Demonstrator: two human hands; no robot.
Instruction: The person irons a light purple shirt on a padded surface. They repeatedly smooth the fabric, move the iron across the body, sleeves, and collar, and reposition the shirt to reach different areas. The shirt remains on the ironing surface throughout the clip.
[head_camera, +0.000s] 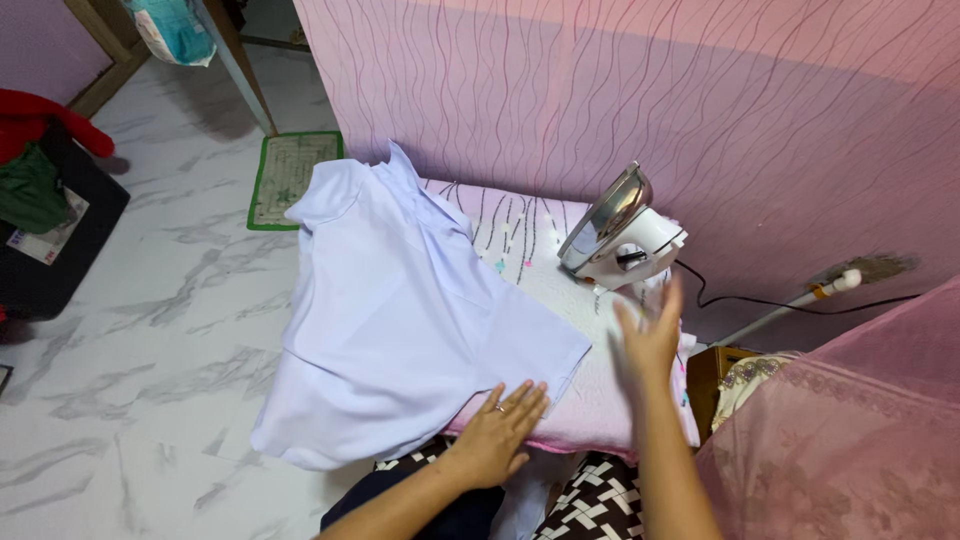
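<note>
Across mid-frame, pale blue shirt (390, 320) draped over pink padded board (600, 400), hanging off its left edge. At centre right, white iron (620, 235) upright on its heel. Bottom centre, left hand (497, 432) flat, fingers spread on shirt hem. Right hand (650, 335) blurred, open, raised below iron.

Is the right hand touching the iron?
Apart. The head view shows the right hand raised below the upright iron, with pink board cover visible between them.

Bare board (590, 400) strip free between shirt (400, 320) and upright iron (620, 235); wall close behind.
</note>
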